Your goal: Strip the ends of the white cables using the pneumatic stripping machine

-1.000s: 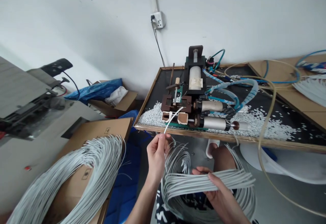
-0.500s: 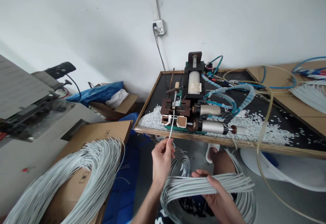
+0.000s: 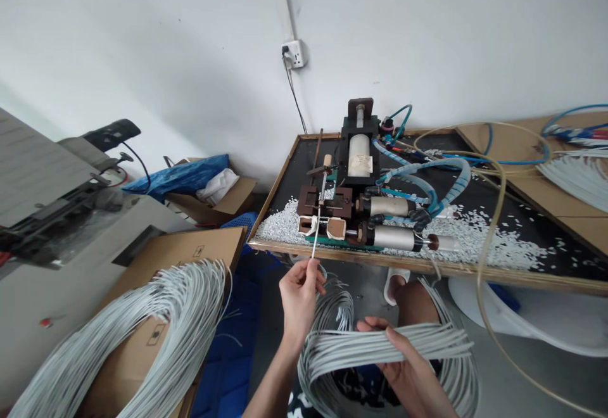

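Note:
Between thumb and fingers my left hand (image 3: 301, 288) pinches a white cable (image 3: 315, 239) just in front of the bench edge. The cable's far end runs into the jaws (image 3: 336, 228) of a pneumatic wire-stripping machine (image 3: 360, 158). My right hand (image 3: 403, 358) is closed around a coiled bundle of grey-white cables (image 3: 356, 349), with the thumb on top. The bundle's loops hang down over my lap. Small white offcuts (image 3: 285, 225) lie scattered around the machine.
The machine stands on a black bench with a wooden rim (image 3: 304, 252). Blue air hoses (image 3: 451, 177) and a yellowish tube (image 3: 489, 240) run to the right. At left, a large cable coil (image 3: 190, 304) lies on cardboard (image 3: 223, 237), beside a grey machine (image 3: 42, 171).
The view has shifted very slightly. My left hand still holds the cable in the jaws, and my right hand keeps its hold on the bundle.

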{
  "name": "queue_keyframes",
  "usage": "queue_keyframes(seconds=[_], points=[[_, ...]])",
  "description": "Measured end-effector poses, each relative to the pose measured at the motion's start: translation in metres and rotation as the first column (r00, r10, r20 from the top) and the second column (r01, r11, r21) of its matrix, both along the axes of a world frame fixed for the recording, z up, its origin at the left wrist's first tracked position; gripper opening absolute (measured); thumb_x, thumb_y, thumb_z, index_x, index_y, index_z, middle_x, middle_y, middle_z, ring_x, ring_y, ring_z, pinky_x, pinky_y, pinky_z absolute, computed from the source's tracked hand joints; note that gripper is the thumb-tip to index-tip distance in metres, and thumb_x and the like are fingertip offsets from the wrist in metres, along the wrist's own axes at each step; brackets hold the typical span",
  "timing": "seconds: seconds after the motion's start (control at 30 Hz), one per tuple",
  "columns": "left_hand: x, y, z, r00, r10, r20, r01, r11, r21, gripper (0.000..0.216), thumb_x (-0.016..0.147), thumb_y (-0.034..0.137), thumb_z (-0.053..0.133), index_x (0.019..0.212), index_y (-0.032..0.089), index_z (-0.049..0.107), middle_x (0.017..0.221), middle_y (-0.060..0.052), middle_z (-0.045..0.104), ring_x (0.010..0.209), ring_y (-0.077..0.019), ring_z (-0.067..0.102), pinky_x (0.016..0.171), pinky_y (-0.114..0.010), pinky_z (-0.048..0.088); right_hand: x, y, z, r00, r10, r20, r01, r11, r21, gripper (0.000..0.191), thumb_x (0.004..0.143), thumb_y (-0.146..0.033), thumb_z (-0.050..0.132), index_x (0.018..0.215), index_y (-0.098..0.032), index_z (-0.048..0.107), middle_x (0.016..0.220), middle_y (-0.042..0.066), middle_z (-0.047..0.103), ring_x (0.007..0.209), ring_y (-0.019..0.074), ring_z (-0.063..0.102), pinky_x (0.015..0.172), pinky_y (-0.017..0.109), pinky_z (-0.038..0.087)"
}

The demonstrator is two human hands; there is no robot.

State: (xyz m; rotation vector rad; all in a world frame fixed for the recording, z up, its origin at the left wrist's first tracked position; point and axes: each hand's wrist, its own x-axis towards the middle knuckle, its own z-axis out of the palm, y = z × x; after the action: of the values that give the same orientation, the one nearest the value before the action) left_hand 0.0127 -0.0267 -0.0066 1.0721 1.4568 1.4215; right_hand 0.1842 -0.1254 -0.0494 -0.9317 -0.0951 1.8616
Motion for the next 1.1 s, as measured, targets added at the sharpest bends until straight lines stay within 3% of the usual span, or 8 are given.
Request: queue_keyframes(seconds=[0.5, 0.73, 0.9, 0.93, 1.0, 1.1], points=[[-0.004, -0.002, -0.003, 0.998, -0.021, -0.062, 0.023, 0.999, 0.026, 0.035, 0.091, 0.047, 0.068, 0.074, 0.016, 0.069, 0.053, 0.003, 0.057, 0.047, -0.0116, 0.052, 0.050, -0.022, 0.044, 0.000, 0.004, -0.002, 1.000, 0.007, 0.017, -0.006, 0.999, -0.043, 0.044, 0.063, -0.052, 0.092, 0.092, -0.020, 0.083, 0.103, 0.010, 0.083, 0.114, 0.0354, 0.070, 0.109, 0.048, 0.047], [-0.003, -0.013, 0.006, 0.994, 0.036, -0.107, -0.028, 0.997, 0.074, 0.041, 0.092, 0.053, 0.065, 0.095, 0.013, 0.075, 0.047, 0.005, 0.050, 0.044, -0.0102, 0.045, 0.049, -0.021, 0.040, -0.002, 0.004, -0.004, 1.000, -0.006, 0.002, 0.006, 1.000, -0.013, 0.042, 0.065, -0.051, 0.091, 0.093, -0.020, 0.083, 0.104, 0.011, 0.083, 0.111, 0.0350, 0.070, 0.106, 0.048, 0.048], [-0.007, -0.027, 0.005, 0.975, 0.106, -0.195, -0.063, 0.975, 0.215, 0.031, 0.100, 0.043, 0.058, 0.097, 0.016, 0.074, 0.051, 0.005, 0.051, 0.045, -0.0110, 0.048, 0.050, -0.022, 0.042, -0.001, 0.005, -0.001, 0.999, 0.011, -0.033, -0.011, 1.000, 0.022, 0.042, 0.068, -0.049, 0.090, 0.096, -0.018, 0.083, 0.106, 0.011, 0.082, 0.111, 0.0304, 0.071, 0.104, 0.041, 0.048], [-0.008, -0.029, 0.005, 0.960, 0.066, -0.272, 0.001, 0.971, 0.237, 0.027, 0.101, 0.038, 0.057, 0.099, 0.017, 0.074, 0.055, 0.004, 0.055, 0.049, -0.0119, 0.052, 0.053, -0.023, 0.044, -0.001, 0.005, 0.001, 0.999, 0.006, -0.035, -0.006, 1.000, 0.027, 0.042, 0.068, -0.049, 0.090, 0.095, -0.018, 0.083, 0.104, 0.011, 0.083, 0.111, 0.0300, 0.071, 0.103, 0.040, 0.049], [-0.010, -0.031, 0.008, 0.868, -0.118, -0.483, 0.253, 0.941, 0.226, 0.021, 0.100, 0.029, 0.057, 0.107, 0.020, 0.075, 0.075, -0.002, 0.069, 0.070, -0.0168, 0.064, 0.069, -0.028, 0.052, -0.001, 0.006, 0.004, 0.999, -0.019, -0.031, 0.020, 0.999, 0.030, 0.040, 0.065, -0.047, 0.092, 0.091, -0.018, 0.083, 0.101, 0.009, 0.083, 0.110, 0.0296, 0.070, 0.101, 0.039, 0.050], [-0.007, -0.030, 0.015, 0.634, -0.336, -0.696, 0.581, 0.802, 0.142, 0.027, 0.098, 0.020, 0.060, 0.124, 0.021, 0.069, 0.118, -0.010, 0.071, 0.115, -0.0266, 0.062, 0.101, -0.041, 0.049, -0.003, 0.007, 0.007, 0.999, -0.019, -0.042, 0.022, 0.998, 0.064, 0.036, 0.067, -0.047, 0.091, 0.091, -0.021, 0.083, 0.096, 0.006, 0.082, 0.105, 0.0290, 0.071, 0.100, 0.040, 0.050]])
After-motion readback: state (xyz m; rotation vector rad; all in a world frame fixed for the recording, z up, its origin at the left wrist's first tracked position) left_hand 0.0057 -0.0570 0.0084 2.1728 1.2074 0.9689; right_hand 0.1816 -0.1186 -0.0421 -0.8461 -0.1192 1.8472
